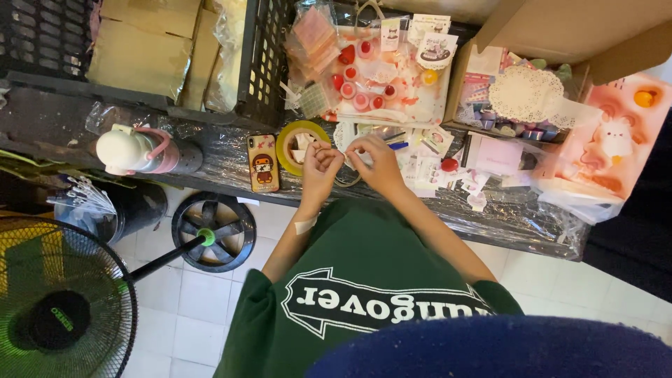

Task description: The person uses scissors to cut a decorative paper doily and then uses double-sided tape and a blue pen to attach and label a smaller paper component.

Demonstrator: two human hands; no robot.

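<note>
While your left hand (320, 162) and right hand (374, 161) pinch something small together, you keep them just above the bench (231, 164). A tape roll (297, 143) sits beside them, within reach.

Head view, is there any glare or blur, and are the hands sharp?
Head view: soft, even light; glare streaks on the clear plastic sheet covering the dark table; left hand and right hand reasonably sharp; the dark blue fabric at the bottom edge is blurred, too near the lens.

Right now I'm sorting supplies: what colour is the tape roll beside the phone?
Yellow: the tape roll lies flat on the table, just past the left hand. The head view shows it.
</note>
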